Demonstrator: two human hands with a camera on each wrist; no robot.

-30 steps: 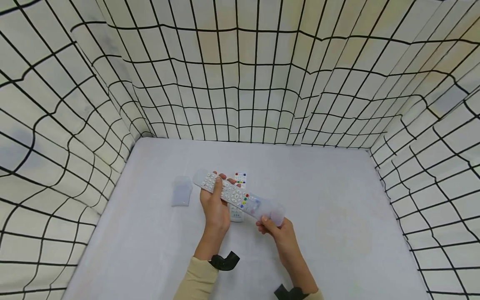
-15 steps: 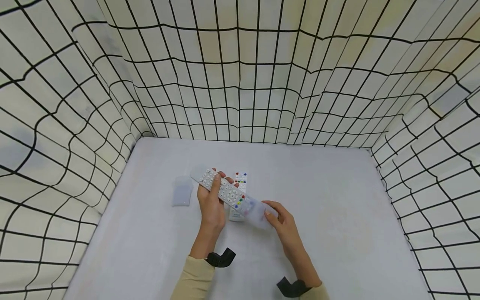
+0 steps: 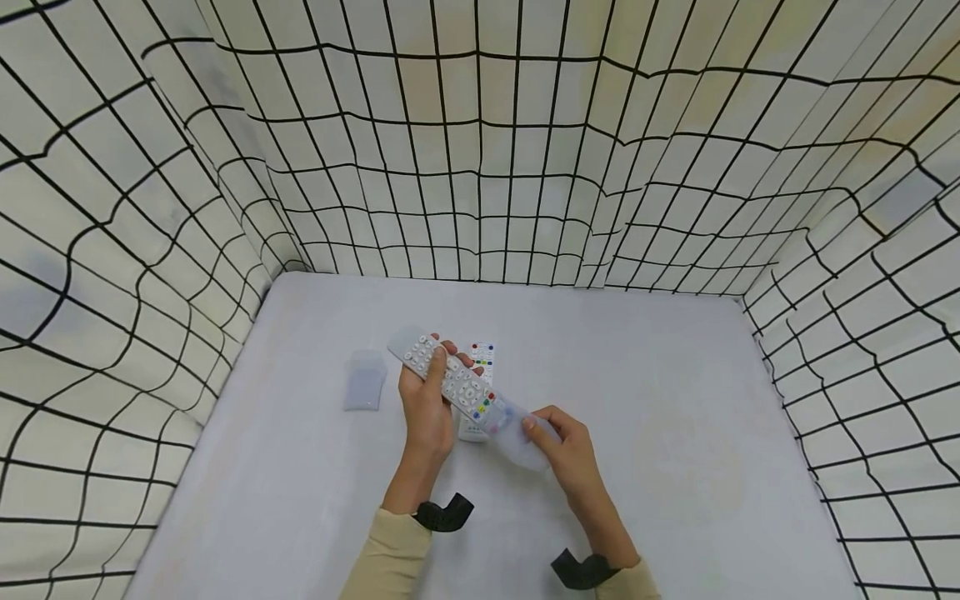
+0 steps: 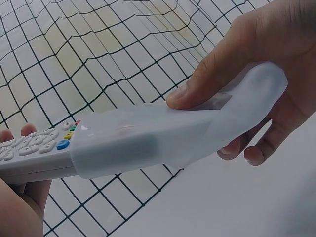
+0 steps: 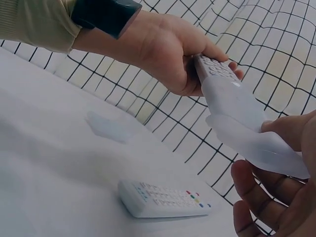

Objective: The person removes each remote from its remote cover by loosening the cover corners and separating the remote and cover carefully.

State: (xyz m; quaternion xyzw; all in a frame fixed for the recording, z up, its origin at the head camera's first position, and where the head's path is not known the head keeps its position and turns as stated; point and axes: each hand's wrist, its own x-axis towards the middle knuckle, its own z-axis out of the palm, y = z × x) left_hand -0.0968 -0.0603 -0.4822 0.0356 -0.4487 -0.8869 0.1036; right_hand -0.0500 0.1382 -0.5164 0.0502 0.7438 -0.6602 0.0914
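Note:
My left hand (image 3: 429,417) holds a white remote control (image 3: 457,379), thumb across its buttons. A translucent sleeve (image 4: 128,138) covers the end of the remote past the coloured buttons, and its loose part extends beyond that end. My right hand (image 3: 566,446) pinches this loose part between thumb and fingers; in the left wrist view it bends up past the thumb (image 4: 185,96). Under the held remote, a second white remote (image 5: 165,200) lies on the table, partly hidden in the head view. To the left lies a flat translucent sleeve or bag (image 3: 363,381).
The white-covered table (image 3: 660,417) is bounded at the back and sides by pale walls with a black grid (image 3: 480,150). Each wrist wears a black band (image 3: 444,512), near beige cuffs.
My right hand has shifted from the sleeve's far tip to a spot nearer the remote, so the tip now hangs loose. The left hand has barely moved and keeps holding the remote.

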